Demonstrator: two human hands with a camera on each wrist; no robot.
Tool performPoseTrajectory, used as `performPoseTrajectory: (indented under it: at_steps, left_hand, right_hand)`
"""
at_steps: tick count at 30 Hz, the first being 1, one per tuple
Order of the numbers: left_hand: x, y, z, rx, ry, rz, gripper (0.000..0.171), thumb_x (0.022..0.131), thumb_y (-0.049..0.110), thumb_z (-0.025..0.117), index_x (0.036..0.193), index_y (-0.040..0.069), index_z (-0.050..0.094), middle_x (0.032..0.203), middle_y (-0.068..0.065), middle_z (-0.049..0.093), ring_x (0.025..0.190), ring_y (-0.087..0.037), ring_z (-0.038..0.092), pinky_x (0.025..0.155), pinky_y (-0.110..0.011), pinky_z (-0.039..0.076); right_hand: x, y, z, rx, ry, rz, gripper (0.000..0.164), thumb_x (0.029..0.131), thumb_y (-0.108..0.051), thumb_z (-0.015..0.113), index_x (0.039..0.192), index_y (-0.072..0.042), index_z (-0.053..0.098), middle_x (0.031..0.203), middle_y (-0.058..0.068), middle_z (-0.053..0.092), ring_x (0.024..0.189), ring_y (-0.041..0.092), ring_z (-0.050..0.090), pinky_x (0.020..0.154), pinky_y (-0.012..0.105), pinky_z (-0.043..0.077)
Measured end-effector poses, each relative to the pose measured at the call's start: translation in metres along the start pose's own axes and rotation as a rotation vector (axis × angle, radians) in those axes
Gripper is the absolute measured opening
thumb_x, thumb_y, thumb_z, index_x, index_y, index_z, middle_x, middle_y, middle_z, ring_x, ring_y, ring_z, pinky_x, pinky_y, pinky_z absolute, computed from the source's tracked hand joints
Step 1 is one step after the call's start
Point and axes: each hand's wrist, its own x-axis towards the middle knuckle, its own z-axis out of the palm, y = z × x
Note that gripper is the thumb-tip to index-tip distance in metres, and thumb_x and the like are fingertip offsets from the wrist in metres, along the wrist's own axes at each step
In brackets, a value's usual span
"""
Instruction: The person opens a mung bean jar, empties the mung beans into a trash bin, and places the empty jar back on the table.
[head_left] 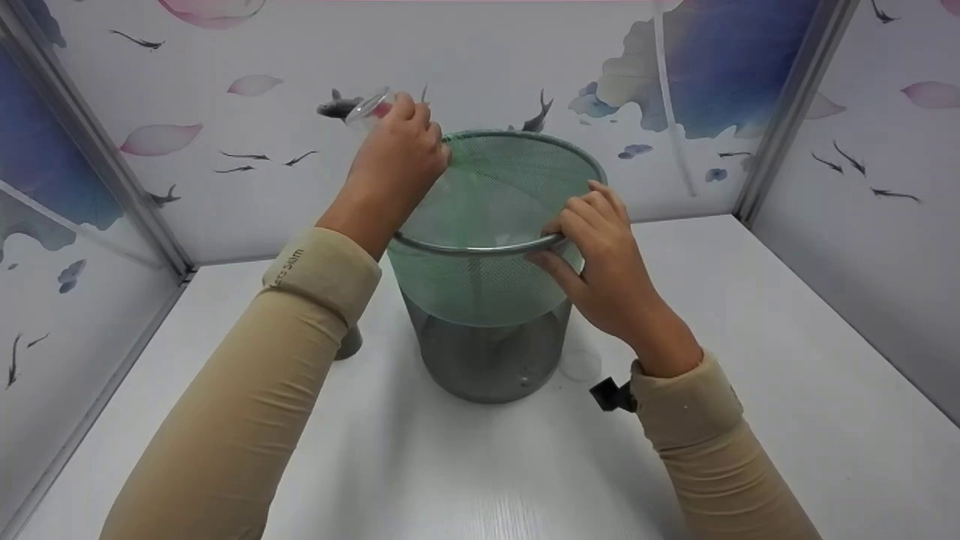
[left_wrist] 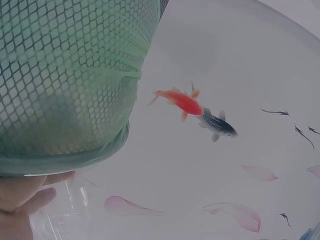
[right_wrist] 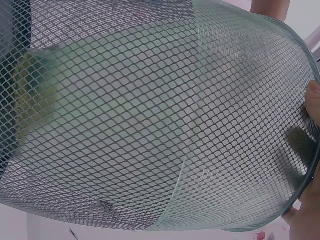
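Observation:
A dark mesh wastebasket (head_left: 491, 364) stands upright on the white table, with a green see-through bag (head_left: 480, 292) folded down over its rim. My left hand (head_left: 397, 161) is at the rim's far left side, fingers curled, holding what looks like a clear plastic cup (head_left: 367, 109) just outside the rim. Part of that clear plastic (left_wrist: 67, 210) also shows beside the fingers in the left wrist view. My right hand (head_left: 607, 262) pinches the rim at the front right, thumb outside and fingers over the edge. In the right wrist view, the mesh wall (right_wrist: 125, 115) hides most of the inside.
A dark rounded object (head_left: 349, 345) stands left of the basket, partly hidden by the left sleeve. A clear round piece (head_left: 581, 365) lies at the basket's right. Printed panels (head_left: 285, 60) enclose the table (head_left: 465, 465) at the back and sides.

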Motion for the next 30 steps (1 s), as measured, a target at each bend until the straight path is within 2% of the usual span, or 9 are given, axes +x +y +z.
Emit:
performPoseTrajectory:
  at_steps: [6,19,21,24,26,28,30]
  left_hand:
    - [-0.0005,0.0018,-0.0006,0.044,-0.009,0.005,0.051,0.087,0.002,0.087,0.133,0.005,0.066,0.128,-0.018,0.070,0.125,-0.037,0.058,0.116,-0.050,0.040]
    - [0.0002,0.0017,0.0004,0.039,0.005,0.005,0.048,0.085,0.002,0.088,0.129,0.005,0.069,0.121,-0.017,0.072,0.121,-0.036,0.060,0.113,-0.048,0.041]
    - [-0.0005,0.0022,0.0009,0.036,0.046,0.001,0.043,0.087,0.000,0.085,0.127,0.006,0.069,0.120,-0.016,0.073,0.120,-0.036,0.061,0.113,-0.048,0.042]
    - [-0.0015,0.0035,0.0020,0.042,0.176,-0.030,0.031,0.092,-0.004,0.077,0.121,0.007,0.070,0.117,-0.014,0.073,0.119,-0.034,0.063,0.114,-0.046,0.043]
    - [-0.0021,0.0038,0.0024,0.044,0.223,-0.047,0.028,0.094,-0.006,0.074,0.118,0.007,0.070,0.116,-0.013,0.073,0.119,-0.033,0.063,0.115,-0.046,0.043]
    - [-0.0019,0.0037,0.0027,0.046,0.225,-0.057,0.027,0.094,-0.006,0.073,0.117,0.008,0.070,0.116,-0.012,0.073,0.119,-0.033,0.063,0.115,-0.045,0.043]
    - [-0.0017,0.0031,0.0027,0.047,0.178,-0.039,0.030,0.092,-0.005,0.075,0.119,0.008,0.070,0.117,-0.013,0.073,0.120,-0.034,0.062,0.115,-0.046,0.042]
  right_hand:
    - [-0.0001,0.0008,0.0001,0.004,0.004,-0.006,0.018,0.098,-0.018,0.078,0.101,-0.004,0.067,0.093,0.010,0.060,0.095,0.029,0.053,0.126,0.057,0.023]
    - [0.0002,-0.0008,-0.0004,0.003,-0.002,0.003,0.019,0.098,-0.019,0.077,0.100,-0.003,0.067,0.093,0.011,0.060,0.096,0.030,0.053,0.126,0.056,0.023]
    - [0.0001,-0.0008,-0.0004,0.003,-0.003,0.003,0.019,0.098,-0.019,0.078,0.100,-0.003,0.067,0.093,0.011,0.060,0.096,0.030,0.053,0.126,0.056,0.023]
    - [0.0000,-0.0004,0.0000,-0.002,-0.003,0.003,0.019,0.098,-0.019,0.078,0.100,-0.004,0.067,0.093,0.011,0.060,0.096,0.030,0.053,0.125,0.057,0.024]
    - [0.0002,-0.0001,0.0003,-0.001,-0.003,0.003,0.019,0.098,-0.019,0.078,0.100,-0.004,0.066,0.092,0.010,0.059,0.096,0.030,0.053,0.125,0.058,0.024]
    - [0.0003,0.0000,0.0005,0.000,-0.001,0.004,0.020,0.098,-0.020,0.078,0.099,-0.004,0.067,0.092,0.010,0.059,0.095,0.030,0.052,0.125,0.058,0.024]
    - [0.0002,0.0000,0.0007,0.003,0.000,0.003,0.020,0.098,-0.020,0.078,0.099,-0.004,0.067,0.092,0.010,0.059,0.096,0.030,0.053,0.125,0.058,0.023]
